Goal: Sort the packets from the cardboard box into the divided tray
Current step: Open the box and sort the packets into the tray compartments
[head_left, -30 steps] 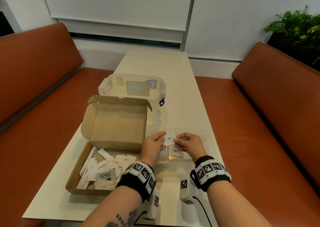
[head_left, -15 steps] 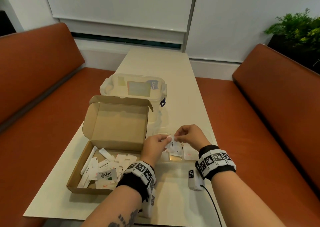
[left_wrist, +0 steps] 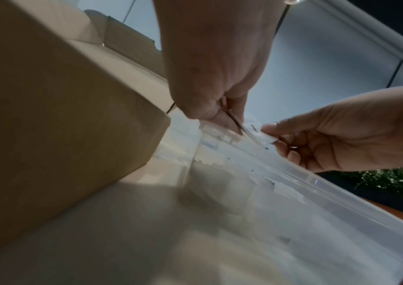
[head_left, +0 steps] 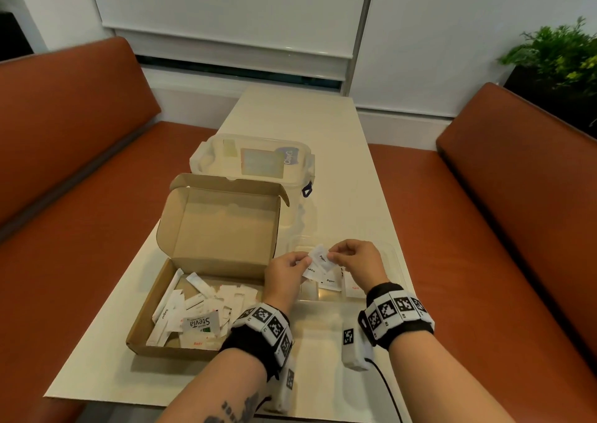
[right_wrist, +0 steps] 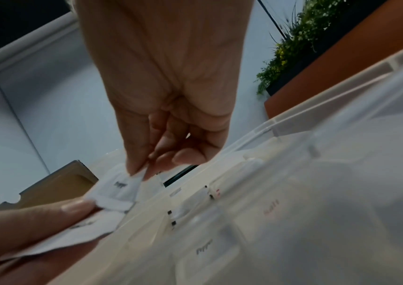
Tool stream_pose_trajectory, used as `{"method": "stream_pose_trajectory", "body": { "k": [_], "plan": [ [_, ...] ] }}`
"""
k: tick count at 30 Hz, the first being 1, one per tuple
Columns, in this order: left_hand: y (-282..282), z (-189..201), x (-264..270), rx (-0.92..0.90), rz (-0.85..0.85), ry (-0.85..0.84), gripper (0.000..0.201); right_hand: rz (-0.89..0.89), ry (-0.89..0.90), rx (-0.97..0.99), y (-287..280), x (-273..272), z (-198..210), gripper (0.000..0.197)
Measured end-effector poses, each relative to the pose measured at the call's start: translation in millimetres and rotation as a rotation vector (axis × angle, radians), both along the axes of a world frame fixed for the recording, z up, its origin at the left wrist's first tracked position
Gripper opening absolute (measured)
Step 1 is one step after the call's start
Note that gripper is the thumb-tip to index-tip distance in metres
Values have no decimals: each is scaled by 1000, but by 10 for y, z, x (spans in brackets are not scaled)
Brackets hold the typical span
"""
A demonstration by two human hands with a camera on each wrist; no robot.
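While both hands (head_left: 323,266) pinch packets (head_left: 318,262), only the head view shows the box (head_left: 200,293).

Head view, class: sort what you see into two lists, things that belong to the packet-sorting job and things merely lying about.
Part of the job:
cardboard box
loose packets in the box
pepper packets pinched by left hand and right hand
divided tray

Just lying about:
lidded plastic container
potted plant
orange benches

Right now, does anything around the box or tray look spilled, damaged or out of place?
Nothing stands out. Both the left hand and right hand pinch pepper packets above the clear divided tray; the remaining packets lie loose inside the cardboard box.
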State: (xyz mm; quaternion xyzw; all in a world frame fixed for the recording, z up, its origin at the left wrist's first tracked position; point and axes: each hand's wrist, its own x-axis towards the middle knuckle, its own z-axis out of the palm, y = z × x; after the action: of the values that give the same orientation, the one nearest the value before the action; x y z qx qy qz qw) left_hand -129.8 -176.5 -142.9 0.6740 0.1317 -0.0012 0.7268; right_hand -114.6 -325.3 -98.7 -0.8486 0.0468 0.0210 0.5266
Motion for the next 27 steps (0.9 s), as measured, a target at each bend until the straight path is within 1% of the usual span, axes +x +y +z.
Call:
{"method": "stream_pose_trajectory", "body": {
  "k": [2, 3, 6, 8, 10, 13, 16, 20, 27],
  "plan": [
    [12, -33, 11, 38, 29, 0, 14, -25, -32, -117, -38, 36, -29, 8],
    [17, -44, 14, 48, 40, 0, 17, -7, -28, -206, -55, 53, -47, 9],
    [29, -51, 19, 93, 40, 3, 23, 136, 36, -481, -59, 69, -125, 10],
    [32, -60, 31, 121, 32, 1, 24, 221, 37, -607, -28, 54, -197, 11],
    [37, -69, 37, 132, 34, -4, 24, 260, 17, -684, 11, 42, -251, 14],
    [52, -79, 40, 161, 20, -16, 25, 263, -14, -727, 35, 41, -301, 16],
    [56, -101, 47, 156, 12, -22, 26, 214, -69, -702, 32, 15, -329, 10],
    [60, -103, 42, 156, 0, -30, 26, 219, -38, -738, 32, -7, -372, 17],
    [61, -112, 38, 175, -7, -33, 26, 179, -12, -732, 48, 15, -393, 14]
  ]
}}
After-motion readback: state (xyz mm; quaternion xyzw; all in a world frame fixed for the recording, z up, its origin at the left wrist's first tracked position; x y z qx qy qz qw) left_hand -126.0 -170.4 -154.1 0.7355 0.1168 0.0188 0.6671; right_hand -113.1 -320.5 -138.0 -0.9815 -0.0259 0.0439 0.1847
